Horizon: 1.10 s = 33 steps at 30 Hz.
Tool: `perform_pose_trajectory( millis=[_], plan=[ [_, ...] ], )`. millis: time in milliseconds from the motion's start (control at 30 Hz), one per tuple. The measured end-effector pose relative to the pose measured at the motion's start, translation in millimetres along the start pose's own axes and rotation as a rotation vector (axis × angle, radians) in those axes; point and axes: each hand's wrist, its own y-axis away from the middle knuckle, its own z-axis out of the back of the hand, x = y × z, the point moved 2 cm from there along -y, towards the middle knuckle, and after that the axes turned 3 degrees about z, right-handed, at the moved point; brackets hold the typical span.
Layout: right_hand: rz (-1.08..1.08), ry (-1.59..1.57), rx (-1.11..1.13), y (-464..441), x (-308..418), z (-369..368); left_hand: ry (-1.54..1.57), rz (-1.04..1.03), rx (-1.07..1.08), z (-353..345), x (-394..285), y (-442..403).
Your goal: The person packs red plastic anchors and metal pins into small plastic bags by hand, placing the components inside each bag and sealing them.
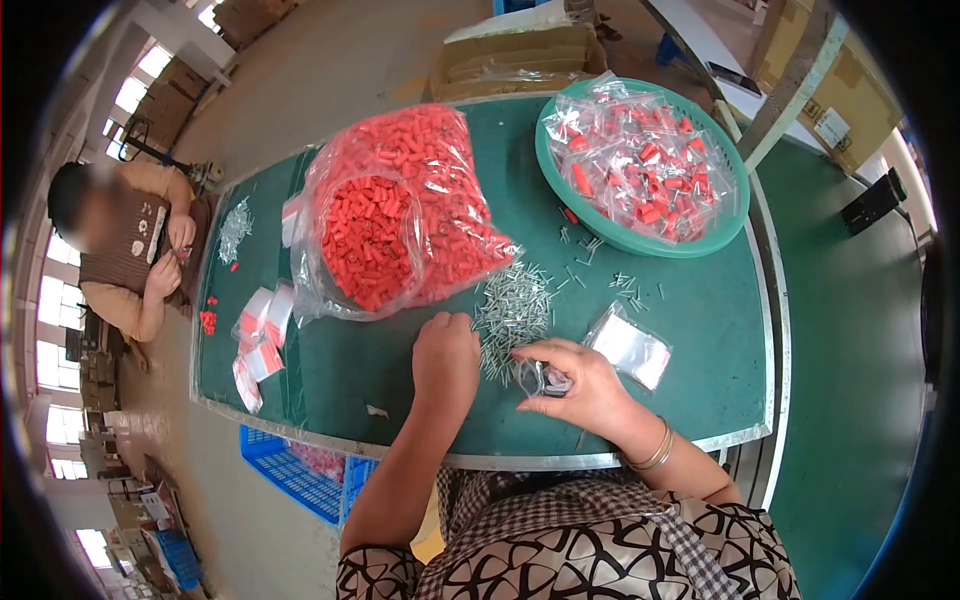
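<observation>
Here's the right hand, thumb and fingers pinching a small clear bag at the near edge of the screw pile. Left hand is curled just left of that pile; can't tell whether its fingertips pinch anything.

Covered or too small
The left hand hid its fingertips; the right hand partly covered a clear bag; the co-worker's held item was too small to tell.
</observation>
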Motion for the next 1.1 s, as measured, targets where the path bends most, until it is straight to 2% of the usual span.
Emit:
perform_pose_trajectory(
  millis=[167, 300, 500, 667, 700, 767, 900, 1100],
  plan=[
    [-0.087, -0.051, 0.019, 1, 3, 2, -0.134, -0.068, 0.115, -3, -2, -12],
    [0.011, -0.011, -0.024, 2, 2, 0, -0.165, -0.051, 0.225, -8, 5, -20],
    [0.033, -0.01, -0.023, 4, 4, 2, -0.114, -0.029, 0.21, -9, 14, -21],
    [0.081, 0.003, -0.072, 4, 3, 3, 0.089, 0.034, 0.156, 3, 18, -16],
    [0.034, -0.012, -0.051, 4, 4, 4, 0.145, 0.04, 0.142, 5, 19, -14],
    [-0.06, -0.042, 0.002, 3, 7, 5, 0.182, -0.047, 0.132, 8, 12, -9],
    [-0.016, -0.025, -0.001, 2, 6, 3, 0.123, -0.223, 0.096, 0, 3, -6],
    [-0.093, -0.054, -0.007, 1, 4, 4, 0.04, -0.274, 0.13, 2, -5, -8]
  ],
)
